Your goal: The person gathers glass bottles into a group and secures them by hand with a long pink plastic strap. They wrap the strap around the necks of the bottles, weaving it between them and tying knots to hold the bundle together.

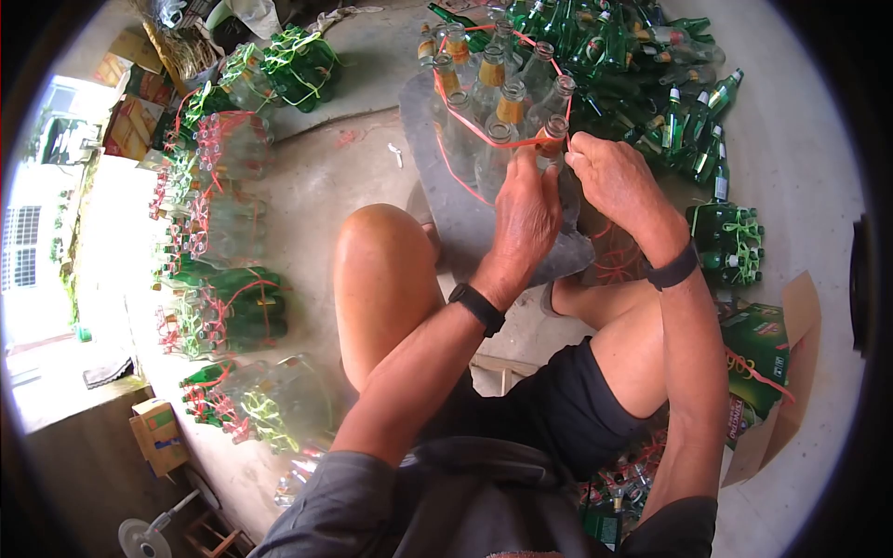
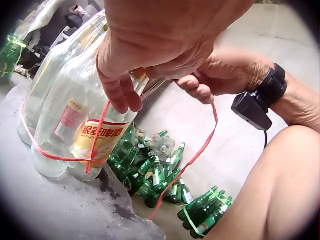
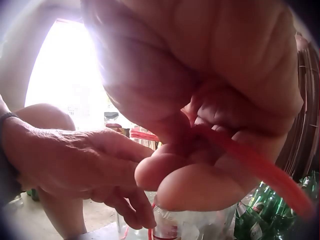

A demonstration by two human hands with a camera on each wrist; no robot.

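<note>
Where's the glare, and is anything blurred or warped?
Head view: bright opening washed out at frame left, strong fisheye curvature; right wrist view: blown-out glare upper left, red strip blurred up close; left wrist view: bottle label fairly crisp, dark corners.

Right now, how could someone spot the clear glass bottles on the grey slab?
Start with the heap of mostly green glass bottles. Left of it in the head view, a flat grey slab holds clear glass bottles ringed with red plastic string. Unlike the jumbled green ones, these are colourless and upright.

Clear glass bottles [image 1: 491, 73], upright, closely grouped on a grey slab [image 1: 421, 126], red strap [image 2: 92, 159] looped around them
</note>
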